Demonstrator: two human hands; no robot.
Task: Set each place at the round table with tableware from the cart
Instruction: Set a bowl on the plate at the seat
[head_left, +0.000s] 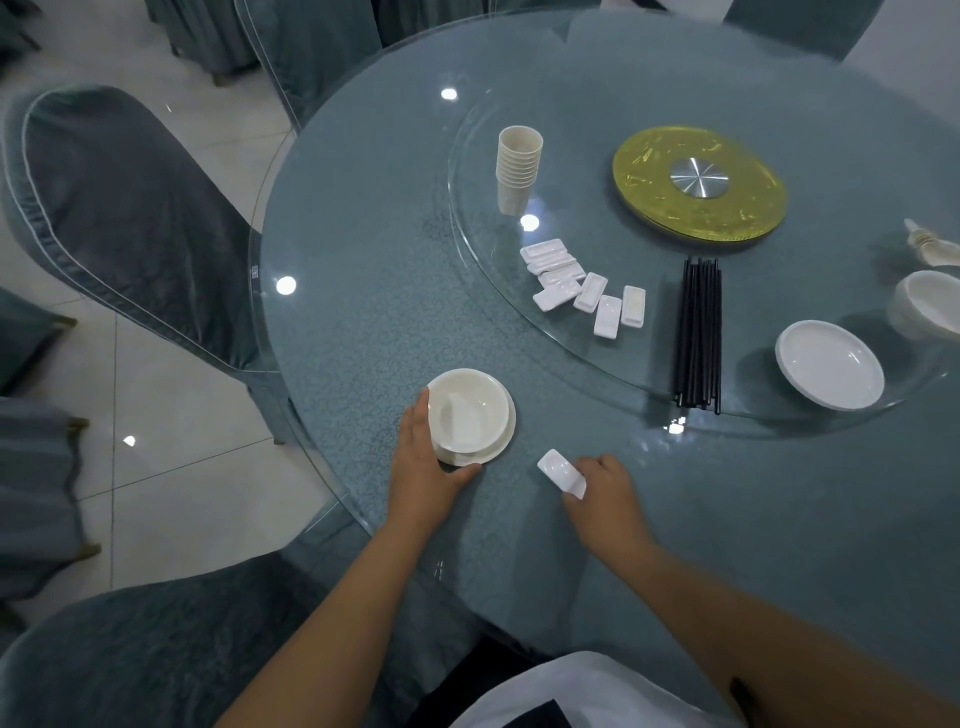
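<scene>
- Bowl (470, 410) sits on a small plate (506, 434) near the table (363, 322) edge, at the place in front of the person.
- Left hand (423, 462) holds this pair from the left side; the fingers go up along the bowl rim and the thumb curls under the near edge of the plate.
- Right hand (605, 491) pinches the near end of a white rest (561, 472), which lies on the table just right of the plate, apart from it.
- Behind them, the glass turntable (571, 364) carries the supplies. Its curved edge passes between the place and all these things.
- On it I count one stack of cups (517, 169), upright; about seven white rests (584, 288) in a loose group, some overlapping; one bundle of black chopsticks (698, 332), its near ends at the turntable edge.
- More to the right stand one stack of plates (828, 364) and one stack of bowls (927, 304), partly cut by the picture edge. Spoons (927, 244) lie behind, number not clear.
- One gold disc (698, 182) with a metal hub is at the centre.
- Bare table cloth lies between the bowl and the turntable edge, and also to the right of the right hand.
- Three covered chairs (130, 218) stand around this side of the table, one close to the left of the bowl's place, one under the left arm.
</scene>
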